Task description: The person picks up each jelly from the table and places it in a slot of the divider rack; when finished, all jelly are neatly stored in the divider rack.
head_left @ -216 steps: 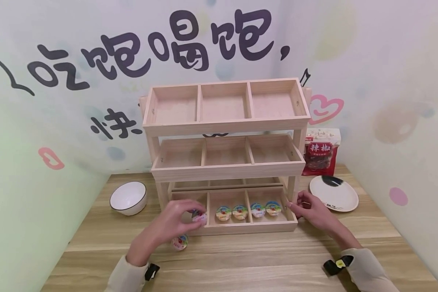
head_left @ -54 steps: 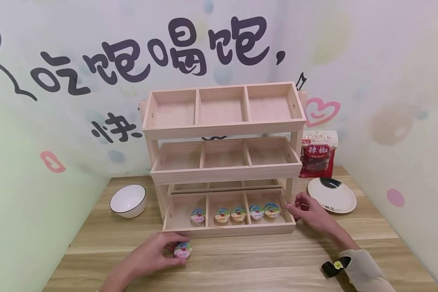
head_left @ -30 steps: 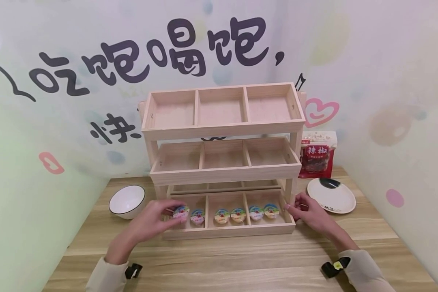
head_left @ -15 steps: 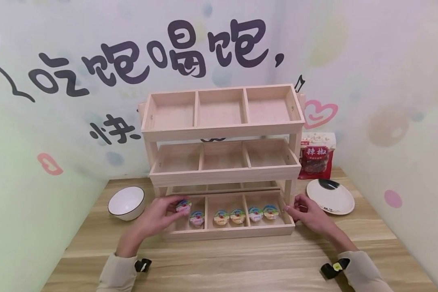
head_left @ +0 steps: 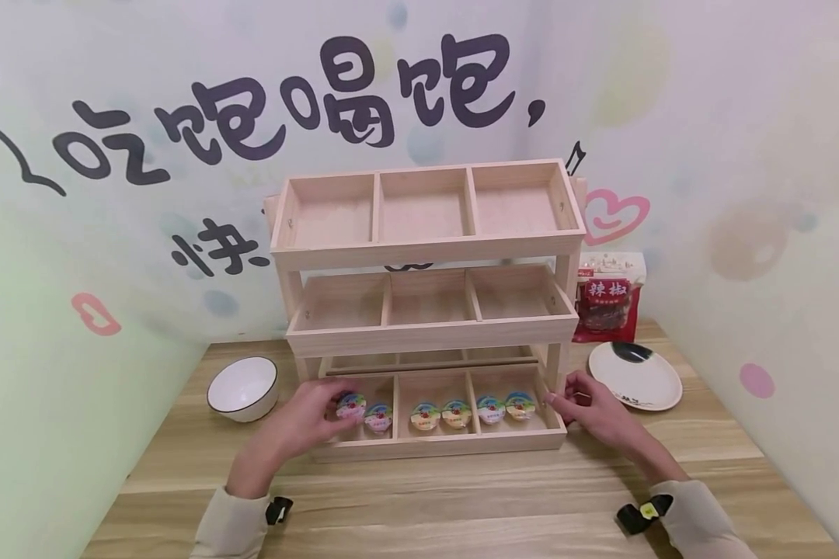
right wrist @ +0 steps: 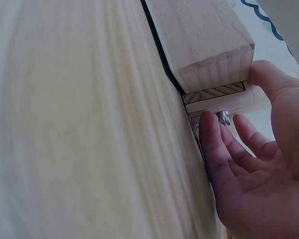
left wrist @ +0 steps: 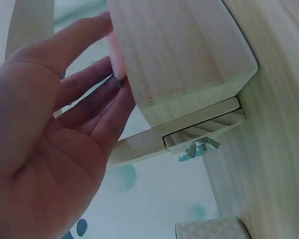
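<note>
A three-tier wooden rack (head_left: 426, 340) stands on the table, each tray split into three compartments. My left hand (head_left: 294, 423) reaches over the left end of the bottom tray. Between its thumb and fingers is a small jelly cup (head_left: 352, 405) with a printed lid, whose pink edge shows beside the tray in the left wrist view. To its right, in the same compartment, sits another jelly cup (head_left: 378, 418). The middle and right compartments hold two each. My right hand (head_left: 597, 407) grips the bottom tray's right end, thumb at its corner, fingertips by a wing nut (right wrist: 223, 117).
A white bowl (head_left: 242, 388) stands left of the rack. On the right are a white plate (head_left: 636, 380) with a dark patch and a red-and-white food bag (head_left: 608, 299) behind it. Walls close in the table (head_left: 461, 505) at the back and sides.
My left hand set one jelly cup in the left compartment, then carried a second up from the table beside it. Lately it has shifted only slightly. My right hand has stayed at the rack.
</note>
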The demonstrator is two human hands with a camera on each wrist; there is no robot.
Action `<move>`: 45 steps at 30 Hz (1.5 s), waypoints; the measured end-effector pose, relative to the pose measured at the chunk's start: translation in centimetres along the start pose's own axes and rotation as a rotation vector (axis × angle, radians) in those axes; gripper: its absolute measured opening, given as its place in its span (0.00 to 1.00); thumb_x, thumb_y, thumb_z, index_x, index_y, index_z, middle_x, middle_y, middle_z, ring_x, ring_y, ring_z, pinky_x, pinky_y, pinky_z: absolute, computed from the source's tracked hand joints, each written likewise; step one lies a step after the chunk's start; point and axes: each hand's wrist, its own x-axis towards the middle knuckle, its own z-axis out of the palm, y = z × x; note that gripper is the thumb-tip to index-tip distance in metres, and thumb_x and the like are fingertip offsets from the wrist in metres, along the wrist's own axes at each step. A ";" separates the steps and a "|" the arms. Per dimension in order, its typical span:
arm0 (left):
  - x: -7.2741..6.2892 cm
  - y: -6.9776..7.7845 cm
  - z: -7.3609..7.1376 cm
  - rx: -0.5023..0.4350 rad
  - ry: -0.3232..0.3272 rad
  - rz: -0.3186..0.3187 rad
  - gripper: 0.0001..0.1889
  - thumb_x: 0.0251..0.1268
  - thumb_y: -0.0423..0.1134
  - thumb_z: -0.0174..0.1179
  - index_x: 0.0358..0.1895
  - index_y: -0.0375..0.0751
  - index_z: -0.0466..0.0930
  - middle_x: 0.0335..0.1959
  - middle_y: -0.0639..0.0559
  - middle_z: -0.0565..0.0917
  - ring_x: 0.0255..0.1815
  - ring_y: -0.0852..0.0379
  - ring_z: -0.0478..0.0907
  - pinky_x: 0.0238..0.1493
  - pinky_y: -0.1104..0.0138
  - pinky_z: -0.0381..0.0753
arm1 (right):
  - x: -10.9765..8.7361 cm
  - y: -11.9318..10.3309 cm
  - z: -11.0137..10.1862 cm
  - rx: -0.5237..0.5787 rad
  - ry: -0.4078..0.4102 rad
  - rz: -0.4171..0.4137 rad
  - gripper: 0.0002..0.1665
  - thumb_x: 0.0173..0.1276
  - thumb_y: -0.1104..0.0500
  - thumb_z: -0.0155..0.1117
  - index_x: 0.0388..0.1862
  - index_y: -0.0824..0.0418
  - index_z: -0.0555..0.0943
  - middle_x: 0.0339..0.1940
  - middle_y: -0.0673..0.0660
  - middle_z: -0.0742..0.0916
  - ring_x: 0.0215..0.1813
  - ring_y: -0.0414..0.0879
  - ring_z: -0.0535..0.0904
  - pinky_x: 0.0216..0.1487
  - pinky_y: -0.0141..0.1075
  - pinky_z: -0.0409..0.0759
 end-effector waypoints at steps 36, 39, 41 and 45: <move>-0.2 1.2 -0.1 0.096 -0.126 -0.004 0.15 0.69 0.37 0.75 0.54 0.35 0.90 0.48 0.44 0.93 0.48 0.49 0.89 0.52 0.55 0.90 | -0.3 -0.4 -0.1 0.021 -0.006 0.016 0.24 0.80 0.44 0.69 0.55 0.62 0.74 0.54 0.63 0.84 0.54 0.51 0.82 0.47 0.32 0.81; -0.3 1.2 -0.1 0.090 -0.127 0.001 0.15 0.69 0.38 0.75 0.54 0.34 0.90 0.48 0.44 0.93 0.48 0.48 0.90 0.52 0.54 0.90 | -0.3 -0.4 -0.1 0.024 -0.014 0.013 0.25 0.80 0.44 0.68 0.56 0.62 0.74 0.55 0.64 0.84 0.54 0.52 0.82 0.47 0.32 0.82; -0.3 1.0 -0.1 0.090 -0.127 0.003 0.16 0.69 0.38 0.75 0.54 0.34 0.90 0.49 0.44 0.93 0.49 0.48 0.90 0.53 0.54 0.90 | -0.2 -0.4 -0.1 0.027 -0.014 0.017 0.25 0.80 0.44 0.68 0.56 0.62 0.74 0.55 0.63 0.84 0.54 0.52 0.82 0.47 0.32 0.82; -0.3 0.9 0.0 0.087 -0.130 0.003 0.16 0.69 0.38 0.75 0.55 0.33 0.90 0.49 0.43 0.93 0.50 0.46 0.91 0.54 0.53 0.90 | -0.2 -0.4 0.0 0.020 -0.016 0.015 0.25 0.80 0.44 0.68 0.57 0.62 0.74 0.56 0.63 0.84 0.55 0.52 0.82 0.48 0.32 0.82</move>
